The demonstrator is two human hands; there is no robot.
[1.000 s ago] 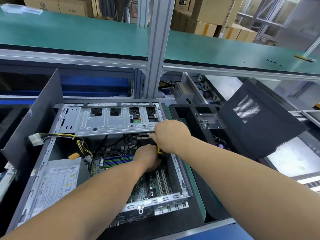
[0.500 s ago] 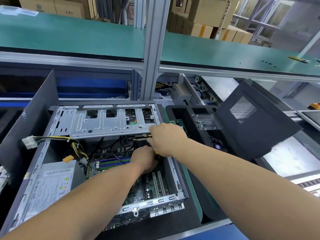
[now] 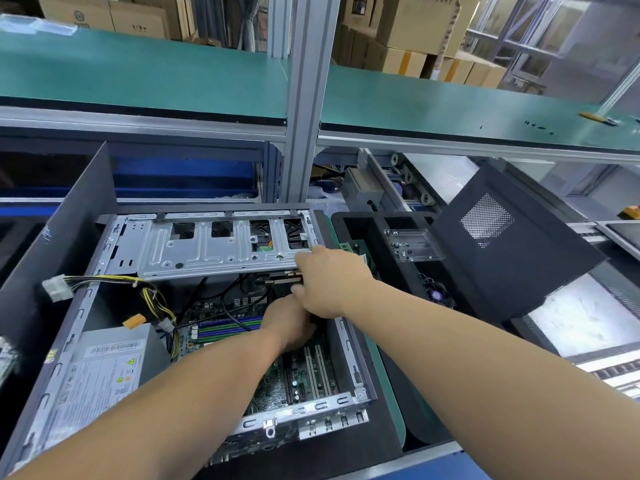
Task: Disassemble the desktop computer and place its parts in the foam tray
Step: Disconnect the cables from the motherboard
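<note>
Right now both hands are working deep inside the open desktop computer [image 3: 194, 341], which is lying on its side on the desk with its side panel off. The left hand [image 3: 289, 323] is reaching down onto the motherboard [image 3: 294, 372] with fingers curled under, gripping something I cannot make out. The right hand [image 3: 329, 282] is curling around a dark part or connector just below the metal drive cage [image 3: 214, 247]; exactly what it is pinching is hidden by the knuckles. The foam tray [image 3: 356, 223] is sitting just beside the case on the right, already holding a clear plastic piece [image 3: 412, 245], with a black side panel [image 3: 512, 237] leaning over it. The power supply [image 3: 100, 375] is resting in the near left corner, its yellow cable bundle [image 3: 152, 296] trailing loose. Judging by the look, the boards are going to be stiff but fragile, so taking them by the edges seems wiser than touching the chips; the cables are soft and should be pulled by their plugs, not the wires.
</note>
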